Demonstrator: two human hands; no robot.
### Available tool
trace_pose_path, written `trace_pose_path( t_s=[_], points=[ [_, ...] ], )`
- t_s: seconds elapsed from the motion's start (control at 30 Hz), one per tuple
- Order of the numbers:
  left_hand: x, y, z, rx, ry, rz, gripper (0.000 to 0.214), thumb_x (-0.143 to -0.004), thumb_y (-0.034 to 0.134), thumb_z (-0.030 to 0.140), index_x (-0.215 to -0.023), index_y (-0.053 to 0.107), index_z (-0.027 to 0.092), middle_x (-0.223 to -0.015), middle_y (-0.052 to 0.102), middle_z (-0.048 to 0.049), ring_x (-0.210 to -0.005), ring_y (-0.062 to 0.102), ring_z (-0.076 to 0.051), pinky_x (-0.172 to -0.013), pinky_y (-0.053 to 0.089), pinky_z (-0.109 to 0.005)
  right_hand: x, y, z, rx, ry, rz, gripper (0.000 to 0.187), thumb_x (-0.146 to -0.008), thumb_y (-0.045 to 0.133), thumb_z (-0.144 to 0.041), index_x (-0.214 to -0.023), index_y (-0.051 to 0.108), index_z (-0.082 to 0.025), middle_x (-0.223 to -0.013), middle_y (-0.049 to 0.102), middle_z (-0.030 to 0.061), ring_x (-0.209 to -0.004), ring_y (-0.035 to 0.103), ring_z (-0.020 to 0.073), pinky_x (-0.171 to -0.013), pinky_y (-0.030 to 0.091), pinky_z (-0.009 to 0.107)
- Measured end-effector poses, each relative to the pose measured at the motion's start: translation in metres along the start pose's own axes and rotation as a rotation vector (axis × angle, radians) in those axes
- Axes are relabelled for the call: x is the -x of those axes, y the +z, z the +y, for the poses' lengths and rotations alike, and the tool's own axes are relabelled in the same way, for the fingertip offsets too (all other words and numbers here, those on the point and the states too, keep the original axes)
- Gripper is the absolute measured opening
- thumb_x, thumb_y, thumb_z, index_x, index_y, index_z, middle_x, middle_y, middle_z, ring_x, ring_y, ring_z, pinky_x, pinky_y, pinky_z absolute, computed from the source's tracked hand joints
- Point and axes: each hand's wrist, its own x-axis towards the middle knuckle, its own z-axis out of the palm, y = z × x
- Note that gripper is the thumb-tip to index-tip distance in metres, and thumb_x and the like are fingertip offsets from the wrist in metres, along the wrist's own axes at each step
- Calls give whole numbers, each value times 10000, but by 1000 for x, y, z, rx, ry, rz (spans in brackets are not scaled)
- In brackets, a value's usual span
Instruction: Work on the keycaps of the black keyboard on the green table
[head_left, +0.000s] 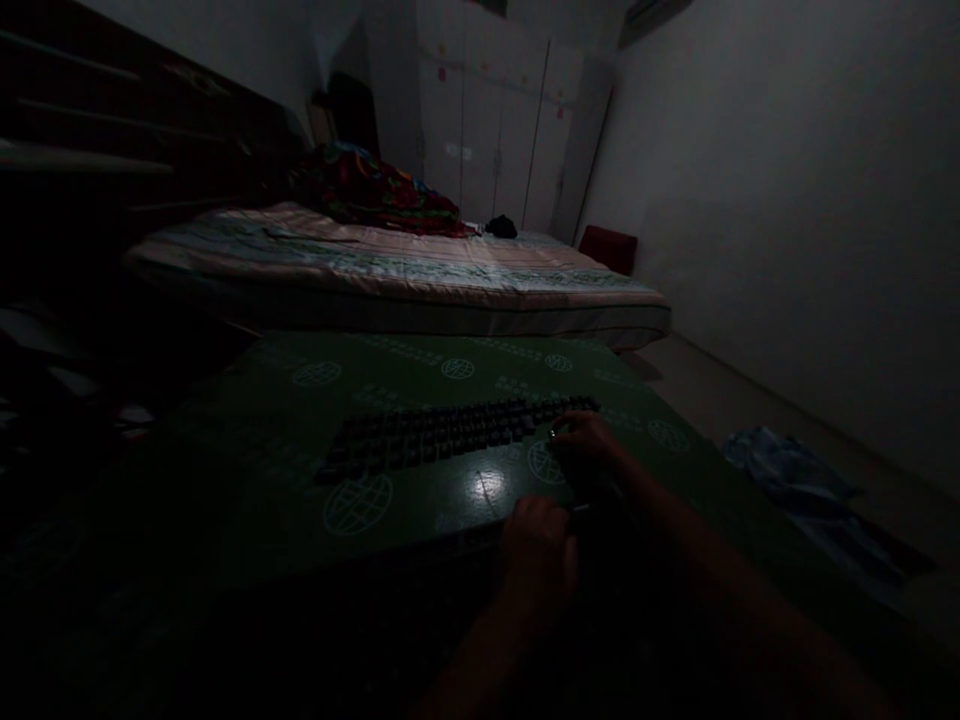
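The room is very dim, and that is the main hazard: the bed (405, 275) behind, the wardrobe (495, 130) at the far wall and the floor to the right show only faintly, so a small part dropped here would likely be hard to find again. The green tabletop (315, 440) ends close to the person, and whatever sits near that near edge could slip off into the dark below.

A black keyboard (457, 435) lies on the tabletop, running left to right and slightly askew, its far right end highest in the picture. Its keys read as dark rows with no legends visible.

The right hand (589, 440) rests at the right end of the keyboard, fingers curled and touching it; I cannot tell whether they pinch a key or only press on it. A careless pull there could, I judge, pop a key loose or shove the keyboard sideways.

The left hand (536, 550) sits near the tabletop's near edge, loosely closed; a small dark piece shows just beside it, too blurred to identify.
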Motion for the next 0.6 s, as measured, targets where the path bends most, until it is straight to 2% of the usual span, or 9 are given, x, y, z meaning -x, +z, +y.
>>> trace_pose_path(
  t_s=[0.27,0.6],
  points=[
    [4,3,1,-88,17,-39,191,-749,481,129,-901,598,131,-1044,576,-97,-994,496,-243,-853,428,-393,-20,12,9,75,-23,-22,236,-569,653,-173,-794,716,-144,-593,614,-1,-536,542,114,-468,355,181],
    [3,2,2,-150,17,-54,174,-738,490,117,-870,603,130,-1035,576,-93,-986,506,-245,-834,445,-385,-22,15,8,91,-9,-38,300,-602,645,-172,-892,711,-138,-653,647,19,-562,561,118,-480,375,179]
  ],
)
